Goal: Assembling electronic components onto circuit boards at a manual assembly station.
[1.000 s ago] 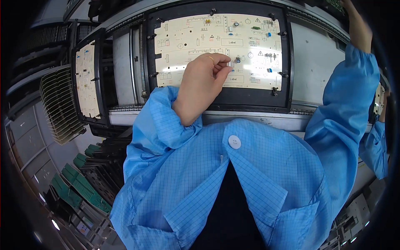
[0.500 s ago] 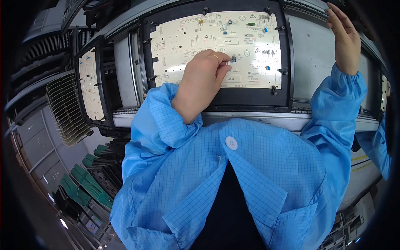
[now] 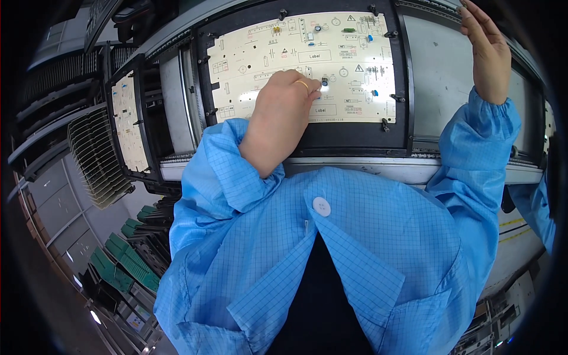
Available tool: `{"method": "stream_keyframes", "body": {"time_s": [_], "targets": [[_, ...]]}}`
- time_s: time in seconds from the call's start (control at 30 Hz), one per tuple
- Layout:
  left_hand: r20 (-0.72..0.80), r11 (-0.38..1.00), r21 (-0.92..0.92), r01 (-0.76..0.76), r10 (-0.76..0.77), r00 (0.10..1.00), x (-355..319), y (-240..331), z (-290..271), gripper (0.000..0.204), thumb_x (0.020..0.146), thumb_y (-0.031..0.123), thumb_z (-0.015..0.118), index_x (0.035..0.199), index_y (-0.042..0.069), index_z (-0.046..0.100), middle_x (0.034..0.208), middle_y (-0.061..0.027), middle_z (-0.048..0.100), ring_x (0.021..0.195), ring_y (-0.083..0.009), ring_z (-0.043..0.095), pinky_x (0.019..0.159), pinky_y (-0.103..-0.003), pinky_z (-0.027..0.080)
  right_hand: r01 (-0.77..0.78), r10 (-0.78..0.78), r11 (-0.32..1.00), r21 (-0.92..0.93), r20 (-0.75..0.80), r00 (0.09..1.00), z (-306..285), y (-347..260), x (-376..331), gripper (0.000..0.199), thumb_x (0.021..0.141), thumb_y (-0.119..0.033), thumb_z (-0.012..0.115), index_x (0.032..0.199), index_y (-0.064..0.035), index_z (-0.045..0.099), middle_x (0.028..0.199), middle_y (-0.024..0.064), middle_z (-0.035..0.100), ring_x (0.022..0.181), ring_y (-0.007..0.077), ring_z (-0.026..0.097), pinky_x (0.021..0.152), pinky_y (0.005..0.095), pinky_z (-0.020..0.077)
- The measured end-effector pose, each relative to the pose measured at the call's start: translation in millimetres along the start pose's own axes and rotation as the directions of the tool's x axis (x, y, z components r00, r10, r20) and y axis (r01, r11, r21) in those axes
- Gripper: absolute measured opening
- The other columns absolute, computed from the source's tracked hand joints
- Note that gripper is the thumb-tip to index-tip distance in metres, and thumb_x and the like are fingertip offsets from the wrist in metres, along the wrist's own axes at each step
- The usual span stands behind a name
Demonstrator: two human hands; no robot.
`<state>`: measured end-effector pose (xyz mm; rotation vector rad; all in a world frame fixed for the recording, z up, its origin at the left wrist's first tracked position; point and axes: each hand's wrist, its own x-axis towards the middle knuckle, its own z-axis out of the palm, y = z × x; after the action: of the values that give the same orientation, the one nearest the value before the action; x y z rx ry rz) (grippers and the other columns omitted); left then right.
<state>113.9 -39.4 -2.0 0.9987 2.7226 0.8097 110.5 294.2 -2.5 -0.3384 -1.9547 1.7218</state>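
Note:
My left hand [image 3: 275, 115], with a ring on one finger, reaches over a cream circuit board [image 3: 236, 80] in a black carrier frame [image 3: 349, 142]. Its fingers are pinched together at the board's surface, just left of a small dark-and-blue round component [image 3: 325, 82]. Whatever lies between those fingertips is hidden. Off to the upper right, my right hand [image 3: 491, 62] is raised above the metal rail, fingers drawn together at the tips. Something tiny may be held there, too small to name. Also on the board are a green component [image 3: 349, 30], blue ones [image 3: 375, 93] and a yellow one [image 3: 277, 29].
Dark clips [image 3: 384, 125] stick up around the carrier. Another board [image 3: 130, 124] sits in its frame on the left, along the metal rail [image 3: 367, 171]. A rack of thin plates [image 3: 97, 154] and green-edged panels [image 3: 127, 254] stand at lower left.
My left thumb and fingers have drawn closer together at the board, and the thumb shows less. The carrier appears slightly farther left in the picture. My right hand stays raised.

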Motion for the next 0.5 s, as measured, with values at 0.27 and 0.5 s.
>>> {"method": "stream_keyframes", "body": {"time_s": [0.27,0.5], "targets": [[0.021,0.991,0.122,-0.047,0.045,0.999,-20,15,15,0.035,0.085,0.003,0.063,0.118,-0.006,0.061,0.104,-0.0153,0.054,0.099,-0.0321,0.046,0.087,-0.037,0.045,0.087,-0.047,0.992,-0.091,0.369,0.928,14,-18,-34,0.023,0.090,-0.010,0.064,0.112,-0.0040,0.068,0.105,0.0057,0.069,0.091,0.0118,0.060,0.085,0.0229,0.0459],[-0.019,0.988,0.127,-0.091,0.094,0.995,-20,11,8,0.036,0.085,0.007,0.060,0.118,-0.010,0.059,0.101,-0.0154,0.053,0.100,-0.0315,0.043,0.091,-0.035,0.043,0.316,0.047,0.872,-0.375,0.706,0.707,59,-28,-72,0.021,0.081,-0.001,0.070,0.101,-0.0032,0.071,0.086,0.0042,0.062,0.075,0.0112,0.053,0.068,0.0247,0.0440]]}}
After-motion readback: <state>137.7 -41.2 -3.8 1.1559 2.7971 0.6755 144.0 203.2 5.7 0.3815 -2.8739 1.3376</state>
